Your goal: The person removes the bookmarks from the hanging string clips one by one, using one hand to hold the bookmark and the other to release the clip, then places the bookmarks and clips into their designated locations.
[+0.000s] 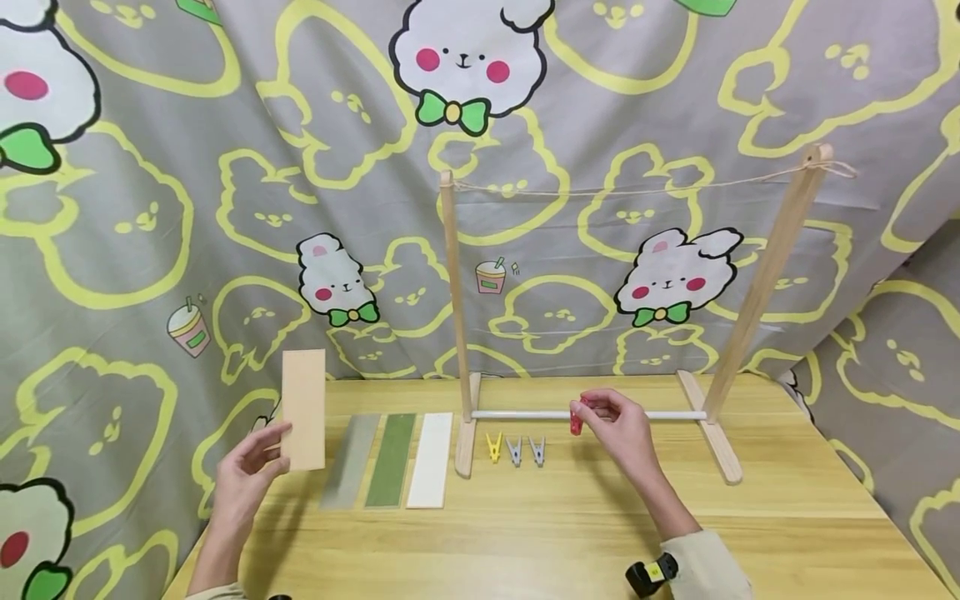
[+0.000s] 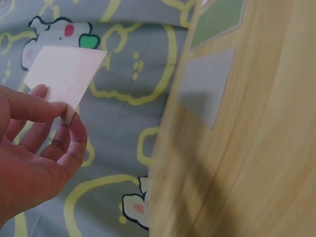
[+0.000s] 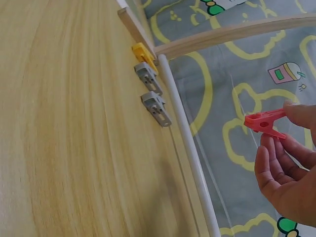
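My left hand (image 1: 243, 471) pinches a beige rectangular card (image 1: 303, 408) by its lower edge and holds it upright above the table's left side. In the left wrist view the same card (image 2: 66, 74) sits between thumb and fingers. A red clothespin (image 3: 266, 123) is pinched by its handle ends between the thumb and fingers of my right hand (image 1: 618, 429), in front of the wooden stand. On the table lie a grey card (image 1: 350, 461), a green card (image 1: 391, 460) and a white card (image 1: 430, 460). Beside them are a yellow clothespin (image 1: 494, 447) and two grey clothespins (image 1: 513, 451).
A wooden stand with two posts (image 1: 453, 292) rises at the back of the table (image 1: 525, 550). A string (image 1: 622, 192) runs between the post tops, and a white rod (image 1: 525, 414) joins the feet. Behind hangs a patterned curtain (image 1: 405, 217).
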Demonstrator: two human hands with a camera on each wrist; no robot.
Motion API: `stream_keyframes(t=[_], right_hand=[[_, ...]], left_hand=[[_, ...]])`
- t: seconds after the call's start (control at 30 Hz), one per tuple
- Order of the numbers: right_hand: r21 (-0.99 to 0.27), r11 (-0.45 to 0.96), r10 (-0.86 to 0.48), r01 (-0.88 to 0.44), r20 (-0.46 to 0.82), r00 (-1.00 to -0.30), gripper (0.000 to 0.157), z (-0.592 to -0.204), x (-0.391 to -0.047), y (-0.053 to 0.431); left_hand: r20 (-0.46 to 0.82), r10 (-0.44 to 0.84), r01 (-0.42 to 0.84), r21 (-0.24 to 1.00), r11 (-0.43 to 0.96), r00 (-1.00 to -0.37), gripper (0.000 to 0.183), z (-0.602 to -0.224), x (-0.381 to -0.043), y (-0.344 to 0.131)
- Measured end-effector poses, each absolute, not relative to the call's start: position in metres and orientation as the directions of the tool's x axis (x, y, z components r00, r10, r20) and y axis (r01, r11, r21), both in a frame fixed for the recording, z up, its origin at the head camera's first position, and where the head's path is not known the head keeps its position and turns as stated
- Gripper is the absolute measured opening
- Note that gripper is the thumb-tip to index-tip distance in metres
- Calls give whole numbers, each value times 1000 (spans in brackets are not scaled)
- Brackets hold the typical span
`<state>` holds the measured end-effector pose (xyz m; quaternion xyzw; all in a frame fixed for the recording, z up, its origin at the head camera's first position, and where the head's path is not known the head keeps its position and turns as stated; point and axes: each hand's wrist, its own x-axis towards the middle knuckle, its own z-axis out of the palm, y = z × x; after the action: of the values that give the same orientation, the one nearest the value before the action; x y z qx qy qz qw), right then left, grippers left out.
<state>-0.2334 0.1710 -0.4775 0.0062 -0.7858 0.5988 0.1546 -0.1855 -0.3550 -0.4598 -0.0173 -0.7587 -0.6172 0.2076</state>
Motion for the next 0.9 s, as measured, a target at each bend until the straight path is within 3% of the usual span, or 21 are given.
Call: stream_keyframes(t=[0.47,0.9], right_hand=[[-905,410,177,-112,199,-964,38,-484,-239,175],[-880,471,156,-59,149,-976,41,-492,-241,175]], left_hand=[[330,-193,278,927,253,-924,47,-466,-189,-369],[254,-184,189,932,308,-950,47,-479,-185,-379]])
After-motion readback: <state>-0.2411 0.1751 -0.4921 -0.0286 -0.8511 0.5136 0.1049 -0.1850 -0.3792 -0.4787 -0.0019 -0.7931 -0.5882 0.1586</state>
